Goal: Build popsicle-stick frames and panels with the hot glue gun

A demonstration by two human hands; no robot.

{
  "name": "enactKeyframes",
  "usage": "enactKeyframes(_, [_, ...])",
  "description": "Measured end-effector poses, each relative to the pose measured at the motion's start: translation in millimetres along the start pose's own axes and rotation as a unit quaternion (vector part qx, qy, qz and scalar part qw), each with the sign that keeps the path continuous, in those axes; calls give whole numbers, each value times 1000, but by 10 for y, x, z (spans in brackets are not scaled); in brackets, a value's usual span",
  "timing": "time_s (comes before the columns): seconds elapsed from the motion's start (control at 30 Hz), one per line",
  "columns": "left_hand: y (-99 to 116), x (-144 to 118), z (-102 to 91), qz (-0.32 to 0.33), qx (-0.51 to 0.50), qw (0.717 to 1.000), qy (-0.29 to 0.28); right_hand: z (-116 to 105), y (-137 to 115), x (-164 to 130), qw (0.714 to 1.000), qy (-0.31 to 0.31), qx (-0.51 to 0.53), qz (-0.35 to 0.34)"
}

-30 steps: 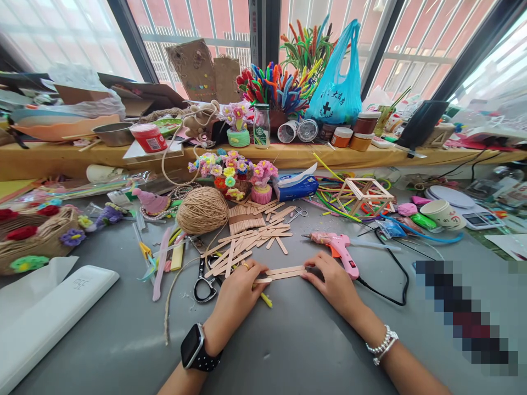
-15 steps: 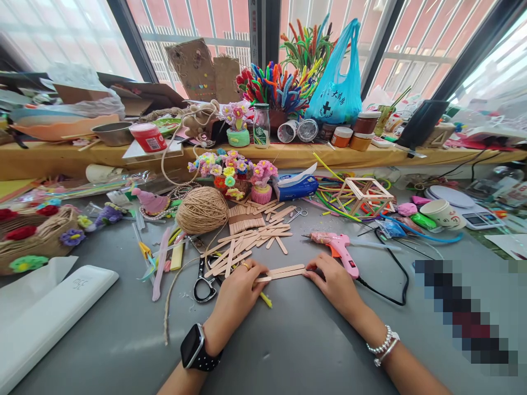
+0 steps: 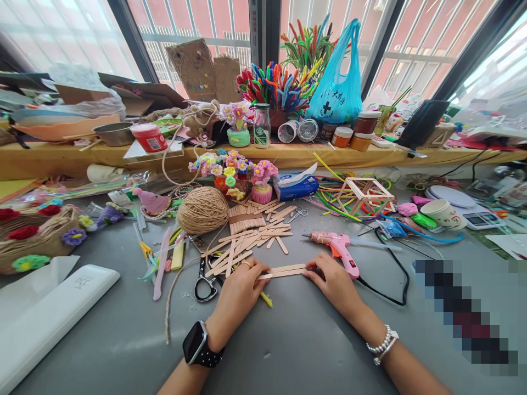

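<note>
Two flat wooden craft sticks (image 3: pixel 285 271) lie side by side on the grey table (image 3: pixel 288 340). My left hand (image 3: pixel 239 293), with a black watch on its wrist, pinches their left ends. My right hand (image 3: pixel 334 282), with a bead bracelet, pinches their right ends. A loose pile of more craft sticks (image 3: pixel 251 241) lies just beyond. A pink glue gun (image 3: pixel 337 245) rests right behind my right hand, its black cord running off to the right. Black-handled scissors (image 3: pixel 205 281) lie left of my left hand.
A ball of twine (image 3: pixel 202 210) sits behind the stick pile, its loose end trailing toward me. A stick-built frame (image 3: pixel 362 195), paper cup (image 3: pixel 442 213), pipe-cleaner flowers (image 3: pixel 230 170), a woven basket (image 3: pixel 37 236) and a white case (image 3: pixel 49 312) ring the area. A cluttered wooden shelf (image 3: pixel 263 156) runs along the back.
Almost nothing: both hands stay on the ends of the two sticks, with only slight finger adjustments.
</note>
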State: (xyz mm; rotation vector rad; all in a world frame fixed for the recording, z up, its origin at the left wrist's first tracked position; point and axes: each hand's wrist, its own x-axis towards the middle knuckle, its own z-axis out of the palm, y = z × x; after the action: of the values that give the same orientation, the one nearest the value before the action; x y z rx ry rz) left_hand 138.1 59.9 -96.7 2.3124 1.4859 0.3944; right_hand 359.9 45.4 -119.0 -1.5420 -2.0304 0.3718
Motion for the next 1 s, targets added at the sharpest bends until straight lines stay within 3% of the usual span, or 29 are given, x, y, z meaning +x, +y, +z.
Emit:
enactKeyframes(0.5, [-14,10,12,10,-18,1000,10,13,18,20,1000,-12,-7,-6])
enactKeyframes(0.73, [6,-36,33,121,41,985,118,-94,-148,-11,997,41,63,-13])
enactKeyframes(0.9, [144,-84,96,197,172,962,77,-86,-415,-74,987,-53,147,-26])
enactKeyframes(1.0, [202,-111,94,203,199,957,61,-34,-463,-82,986,-61,154,-1])
